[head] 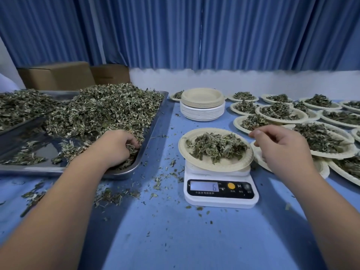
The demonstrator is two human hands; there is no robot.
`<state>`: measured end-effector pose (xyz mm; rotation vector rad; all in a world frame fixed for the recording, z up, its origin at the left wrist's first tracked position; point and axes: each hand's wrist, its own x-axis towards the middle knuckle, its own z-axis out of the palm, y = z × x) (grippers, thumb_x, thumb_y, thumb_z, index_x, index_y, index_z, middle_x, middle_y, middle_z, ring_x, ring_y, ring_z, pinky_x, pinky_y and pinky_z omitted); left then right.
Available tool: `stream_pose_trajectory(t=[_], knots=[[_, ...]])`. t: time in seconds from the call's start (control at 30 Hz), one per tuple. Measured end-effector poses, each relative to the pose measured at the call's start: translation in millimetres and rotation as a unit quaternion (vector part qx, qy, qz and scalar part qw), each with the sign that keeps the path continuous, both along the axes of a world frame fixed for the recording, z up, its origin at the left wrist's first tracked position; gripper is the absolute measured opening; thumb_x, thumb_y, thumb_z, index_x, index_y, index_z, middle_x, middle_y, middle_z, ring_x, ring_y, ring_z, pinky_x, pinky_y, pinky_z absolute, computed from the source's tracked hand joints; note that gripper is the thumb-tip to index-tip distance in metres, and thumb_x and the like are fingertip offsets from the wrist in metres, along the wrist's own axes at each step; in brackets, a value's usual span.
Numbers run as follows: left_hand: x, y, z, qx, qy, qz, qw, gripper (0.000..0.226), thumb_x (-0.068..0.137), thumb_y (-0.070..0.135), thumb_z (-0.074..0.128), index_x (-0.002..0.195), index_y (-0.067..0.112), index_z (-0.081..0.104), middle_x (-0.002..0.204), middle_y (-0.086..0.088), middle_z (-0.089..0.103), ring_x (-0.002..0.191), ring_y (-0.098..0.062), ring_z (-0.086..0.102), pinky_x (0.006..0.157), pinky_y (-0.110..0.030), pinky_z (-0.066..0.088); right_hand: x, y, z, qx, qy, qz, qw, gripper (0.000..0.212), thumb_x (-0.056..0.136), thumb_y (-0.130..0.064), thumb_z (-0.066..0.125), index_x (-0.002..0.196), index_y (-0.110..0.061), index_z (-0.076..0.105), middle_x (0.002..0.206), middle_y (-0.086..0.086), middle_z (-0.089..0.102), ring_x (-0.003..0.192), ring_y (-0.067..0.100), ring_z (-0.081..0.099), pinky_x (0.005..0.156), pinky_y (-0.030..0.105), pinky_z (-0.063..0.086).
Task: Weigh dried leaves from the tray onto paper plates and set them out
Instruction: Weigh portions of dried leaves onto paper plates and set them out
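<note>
The left hand point(115, 148) is clenched on a bunch of dried green leaves point(101, 112) at the near right corner of the steel tray point(150, 131). The right hand point(280, 151) hovers loosely curled, grasping nothing, at the right rim of the leaf-filled beige paper plate point(215, 164) sitting on the white digital scale point(221, 193) mid-table. Filled paper plates point(282, 114) crowd the blue table's point(175, 240) right edge.

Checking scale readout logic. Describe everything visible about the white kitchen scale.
The small white plastic digital kitchen scale sits on the blue table, right of the steel tray. Its black front panel has a lit display showing 6, a yellow round button and an M marking. A round beige paper plate of dried leaves rests on its platform, overhanging it. Neither hand touches it.
</note>
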<state>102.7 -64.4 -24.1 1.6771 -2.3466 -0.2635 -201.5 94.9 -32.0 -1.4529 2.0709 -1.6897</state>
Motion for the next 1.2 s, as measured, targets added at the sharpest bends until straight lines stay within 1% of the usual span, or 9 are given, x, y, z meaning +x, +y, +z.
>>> stream_pose_trajectory(t=[0.07, 0.27, 0.3, 0.43, 0.57, 0.73, 0.9, 1.07, 1.2], knots=[[0, 2, 2, -0.021, 0.025, 0.012, 0.999, 0.042, 0.085, -0.006, 0.05, 0.098, 0.029, 0.069, 0.086, 0.002, 0.061, 0.059, -0.02, 0.059, 0.045, -0.024, 0.04, 0, 0, 0, -0.004, -0.008, 0.002, 1.0, 0.024, 0.091, -0.022, 0.057, 0.073, -0.033, 0.069, 0.068, -0.002, 0.064, 0.039, 0.005, 0.042, 0.036, 0.014, 0.033], [-5, 10, 9, -0.065, 0.124, 0.044, 0.989, 0.049, 0.092, -0.009, 0.044, 0.118, 0.025, 0.068, 0.121, -0.014, 0.059, 0.043, -0.019, 0.046, 0.03, -0.019, 0.029, -1, 0, 0, -0.007, -0.011, -0.003, 1.0, 0.025, 0.091, -0.021, 0.057, 0.072, -0.032, 0.069, 0.066, 0.004, 0.065, 0.038, 0.005, 0.041, 0.036, 0.014, 0.032], [-6, 11, 10, -0.066, 0.128, 0.052, 0.988, 0.05, 0.092, -0.01, 0.043, 0.119, 0.025, 0.068, 0.12, -0.014, 0.06, 0.042, -0.019, 0.044, 0.029, -0.018, 0.028, -1, 0, 0, -0.007, -0.009, -0.003, 1.0, 0.025, 0.091, -0.021, 0.057, 0.072, -0.032, 0.069, 0.066, 0.005, 0.065, 0.038, 0.005, 0.041, 0.036, 0.014, 0.032], [-4, 10, 11, -0.061, 0.161, 0.089, 0.981, 0.049, 0.09, -0.011, 0.04, 0.104, 0.027, 0.069, 0.081, 0.001, 0.055, 0.041, -0.019, 0.039, 0.029, -0.019, 0.026, -2, 0, 0, -0.001, -0.003, -0.005, 1.0, 0.023, 0.091, -0.021, 0.058, 0.074, -0.033, 0.069, 0.069, 0.007, 0.065, 0.039, 0.006, 0.039, 0.036, 0.014, 0.03], [-3, 13, 13, -0.074, 0.193, 0.108, 0.972, 0.048, 0.089, -0.01, 0.042, 0.089, 0.031, 0.066, 0.092, -0.003, 0.06, 0.041, -0.02, 0.041, 0.03, -0.02, 0.027, -3, 0, 1, 0.003, 0.003, -0.006, 1.0, 0.023, 0.091, -0.021, 0.058, 0.075, -0.033, 0.069, 0.071, 0.008, 0.065, 0.04, 0.006, 0.04, 0.036, 0.014, 0.031], [-4, 16, 16, -0.096, 0.251, 0.115, 0.956, 0.033, 0.096, 0.002, 0.049, 0.092, 0.029, 0.067, 0.113, -0.012, 0.063, 0.043, -0.018, 0.043, 0.03, -0.019, 0.029, -2, 0, 1, -0.001, 0.0, -0.004, 1.0, 0.023, 0.091, -0.021, 0.057, 0.075, -0.033, 0.07, 0.071, 0.008, 0.065, 0.04, 0.007, 0.039, 0.036, 0.015, 0.03], [-8, 21, 18, -0.102, 0.33, 0.098, 0.933, 0.03, 0.097, 0.008, 0.053, 0.088, 0.034, 0.066, 0.093, -0.006, 0.065, 0.04, -0.013, 0.037, 0.028, -0.016, 0.026, -2, 0, 2, -0.008, -0.002, 0.001, 1.0, 0.024, 0.091, -0.02, 0.057, 0.075, -0.032, 0.07, 0.071, 0.009, 0.065, 0.039, 0.006, 0.039, 0.035, 0.014, 0.03], [-24, 34, 23, -0.061, 0.432, 0.042, 0.899, 0.031, 0.095, 0.009, 0.058, 0.088, 0.038, 0.069, 0.094, 0.004, 0.067, 0.034, -0.001, 0.034, 0.033, -0.016, 0.028, -3, -2, 4, -0.01, -0.005, 0.002, 1.0, 0.023, 0.092, -0.02, 0.057, 0.075, -0.029, 0.071, 0.071, 0.009, 0.065, 0.042, 0.007, 0.042, 0.04, 0.02, 0.035], [-55, 48, 35, -0.043, 0.435, -0.018, 0.899, 0.029, 0.094, 0.009, 0.06, 0.091, 0.035, 0.07, 0.092, 0.01, 0.067, 0.037, 0.004, 0.044, 0.036, -0.012, 0.033, -1, -4, 4, -0.006, -0.004, 0.007, 1.0, 0.023, 0.091, -0.02, 0.057, 0.076, -0.029, 0.071, 0.068, 0.008, 0.064, 0.039, 0.005, 0.039, 0.04, 0.022, 0.032]])
